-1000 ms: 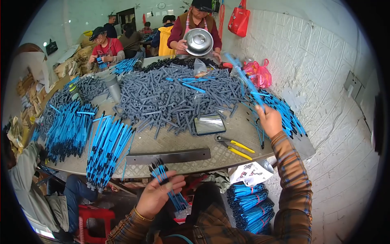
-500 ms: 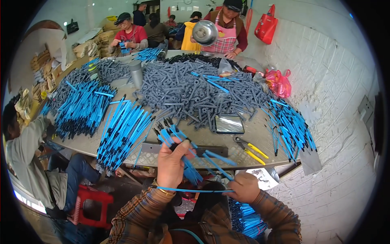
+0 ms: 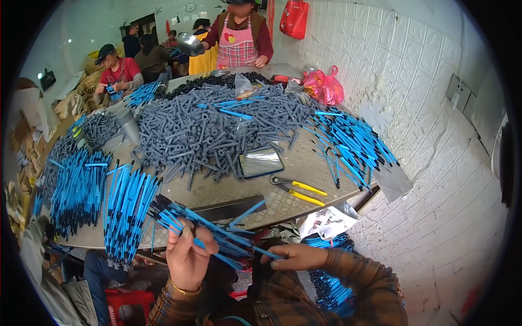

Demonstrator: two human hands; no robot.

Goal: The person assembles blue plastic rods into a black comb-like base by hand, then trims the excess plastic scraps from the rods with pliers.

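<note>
My left hand [image 3: 188, 254] is closed around a bundle of thin blue rods with black ends [image 3: 209, 231], held slanting just off the table's near edge. The black ends point up and left, over the table. My right hand [image 3: 296, 256] has its fingers together at the lower right tip of one blue rod [image 3: 263, 252] that sticks out of the bundle. A dark flat metal bar [image 3: 231, 209] lies on the table edge behind the bundle. Yellow-handled pliers [image 3: 300, 190] rest on the tabletop, beyond my right hand.
A large heap of grey plastic tubes [image 3: 190, 130] covers the table's middle. Piles of blue rods lie at left [image 3: 126, 212] and right [image 3: 353, 144]. A flat dark-rimmed tray [image 3: 261, 163] sits before the heap. Across the table, a person in a pink apron [image 3: 237, 43] holds a metal pot [image 3: 190, 44].
The scene has shifted left in view. The bundle in my left hand now slants more level, and my right hand has come closer to it. The pot across the table has tilted and dropped slightly.
</note>
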